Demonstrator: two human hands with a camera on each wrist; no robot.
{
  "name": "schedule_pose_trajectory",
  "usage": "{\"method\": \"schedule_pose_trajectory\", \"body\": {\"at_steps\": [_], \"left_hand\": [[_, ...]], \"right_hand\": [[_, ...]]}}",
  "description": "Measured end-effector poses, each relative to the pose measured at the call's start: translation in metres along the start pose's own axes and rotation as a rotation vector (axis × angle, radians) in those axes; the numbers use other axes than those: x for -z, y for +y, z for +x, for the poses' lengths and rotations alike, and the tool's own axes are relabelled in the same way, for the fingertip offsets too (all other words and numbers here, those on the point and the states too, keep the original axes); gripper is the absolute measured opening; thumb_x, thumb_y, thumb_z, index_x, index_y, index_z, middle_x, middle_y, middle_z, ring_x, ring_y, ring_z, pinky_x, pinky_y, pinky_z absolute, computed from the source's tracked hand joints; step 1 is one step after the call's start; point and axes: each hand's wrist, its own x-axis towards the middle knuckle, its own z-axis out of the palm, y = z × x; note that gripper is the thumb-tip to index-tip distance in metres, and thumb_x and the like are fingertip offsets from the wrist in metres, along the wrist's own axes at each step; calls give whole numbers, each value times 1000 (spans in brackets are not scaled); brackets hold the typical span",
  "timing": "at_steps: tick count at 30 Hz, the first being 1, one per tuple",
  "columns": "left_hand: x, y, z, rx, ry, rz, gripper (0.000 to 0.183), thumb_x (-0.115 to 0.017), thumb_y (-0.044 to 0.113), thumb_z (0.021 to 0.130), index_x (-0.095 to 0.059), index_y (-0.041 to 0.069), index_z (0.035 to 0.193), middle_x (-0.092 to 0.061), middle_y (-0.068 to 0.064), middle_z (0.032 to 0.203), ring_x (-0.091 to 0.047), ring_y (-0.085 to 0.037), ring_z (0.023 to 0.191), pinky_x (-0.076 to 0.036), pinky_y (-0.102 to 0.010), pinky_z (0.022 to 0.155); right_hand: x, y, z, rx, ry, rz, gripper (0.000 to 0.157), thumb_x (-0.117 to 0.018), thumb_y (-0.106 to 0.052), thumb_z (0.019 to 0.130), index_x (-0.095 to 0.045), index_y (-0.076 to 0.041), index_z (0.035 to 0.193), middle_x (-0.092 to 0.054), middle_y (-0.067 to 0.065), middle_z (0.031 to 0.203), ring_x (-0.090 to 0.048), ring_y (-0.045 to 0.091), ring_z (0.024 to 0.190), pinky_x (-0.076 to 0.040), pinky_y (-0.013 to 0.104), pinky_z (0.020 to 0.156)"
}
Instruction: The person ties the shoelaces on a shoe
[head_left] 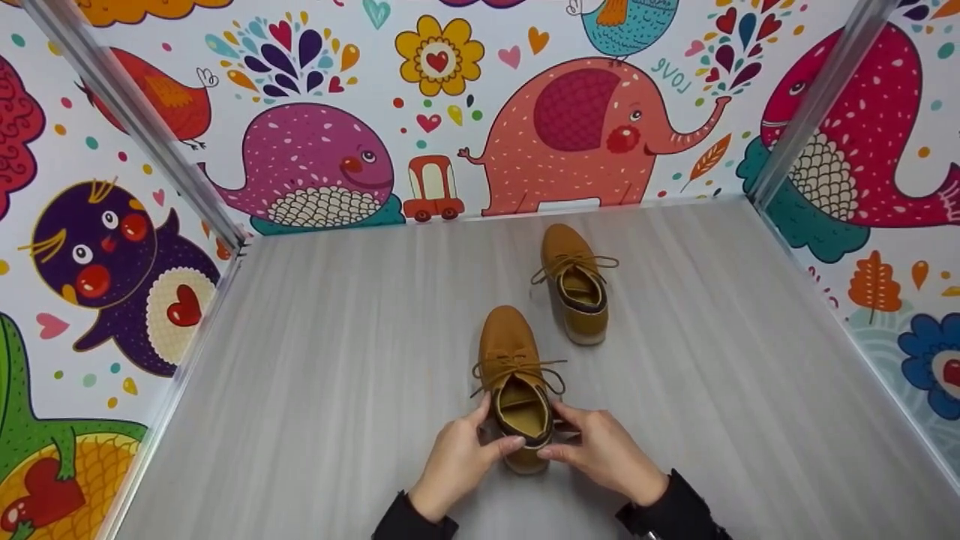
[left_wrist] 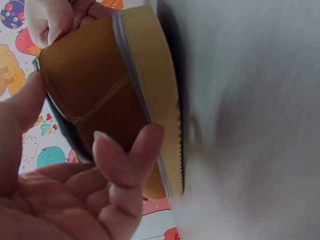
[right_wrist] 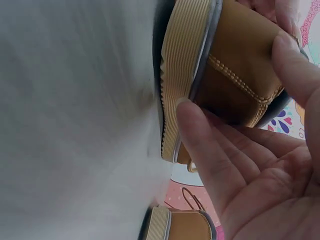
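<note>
A tan lace-up shoe (head_left: 508, 336) stands sole down on the floor, its toe pointing away from me and its laces tied in a bow. My left hand (head_left: 459, 459) grips its heel end from the left, thumb on the back collar and fingers along the side. From the right my right hand (head_left: 604, 454) holds the same heel, its thumb close to the left one. Both wrist views show the stitched heel (left_wrist: 82, 65) and ridged pale sole (right_wrist: 181, 55) between thumb and fingers. The matching shoe (head_left: 567, 244) stands farther off, slightly right, touched by neither hand.
Under the shoes lies a grey wood-grain floor (head_left: 337, 360). White walls printed with cartoon animals (head_left: 322, 161) rise at the back, left and right. Metal corner posts (head_left: 161, 154) mark where the walls meet.
</note>
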Motion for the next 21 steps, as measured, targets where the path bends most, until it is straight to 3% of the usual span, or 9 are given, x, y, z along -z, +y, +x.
{"method": "schedule_pose_trajectory", "body": {"at_steps": [2,5,6,10,13,21], "left_hand": [[1,-1,7,-5,6,-2,93,-72,53,84,-41,-13,142,-65,-29,101,-59,-22,85,-46,-33,70],[3,-3,19,-11,14,-4,93,-71,52,85,-39,-14,142,-60,-34,118,-61,-24,85,-46,-31,68],[4,-4,24,-14,20,-7,92,-70,52,86,-39,-14,142,-55,-33,128,-62,-25,91,-47,-32,70],[8,-6,45,-1,31,-23,90,-69,48,88,-36,-14,143,-46,-31,140,-60,-35,110,-51,-36,79],[14,-7,63,20,43,-34,86,-70,44,89,-35,-13,144,-42,-28,145,-47,-36,129,-49,-41,92],[29,-12,111,73,51,-23,79,-70,35,92,-33,-10,146,-35,-25,151,-38,-36,137,-40,-44,105]], "right_hand": [[2,1,7,-6,0,1,81,-75,-41,85,-47,14,137,-58,25,131,-67,28,106,-53,41,86],[5,2,21,-6,10,-24,79,-75,-39,85,-47,14,137,-59,25,130,-66,28,107,-52,42,87],[6,3,26,-4,17,-39,79,-75,-38,85,-47,14,137,-60,24,129,-66,28,107,-52,42,88],[9,3,49,-8,55,-95,74,-77,-31,85,-48,14,137,-58,26,130,-61,32,114,-50,44,92],[11,4,67,-46,76,-109,73,-77,-27,85,-46,12,138,-54,27,134,-56,35,121,-47,45,97],[14,10,114,-97,122,-143,70,-74,-25,89,-43,9,142,-52,26,137,-53,34,125,-44,44,100]]}}
